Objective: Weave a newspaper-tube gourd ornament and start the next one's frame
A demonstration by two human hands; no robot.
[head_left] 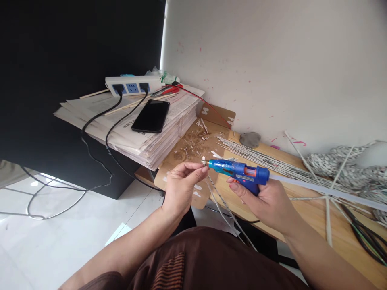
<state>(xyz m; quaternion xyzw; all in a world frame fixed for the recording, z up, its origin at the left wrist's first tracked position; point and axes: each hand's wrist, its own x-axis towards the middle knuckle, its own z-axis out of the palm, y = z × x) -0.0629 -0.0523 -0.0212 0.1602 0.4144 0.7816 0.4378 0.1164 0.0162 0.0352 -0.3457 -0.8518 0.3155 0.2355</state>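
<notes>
My right hand is closed around the handle of a blue glue gun, whose nozzle points left. A long whitish glue stick juts out of the gun's back end. My left hand pinches the ends of thin rolled paper strips between thumb and fingers, right at the nozzle. The strips hang down from there toward my lap. Fingertips and nozzle are so close that I cannot tell whether they touch.
A phone and a white power strip rest on stacked newspapers. Scraps litter the cardboard. Thin paper rods, a grey lump and woven paper pieces lie on the wooden table. Black cords hang at left.
</notes>
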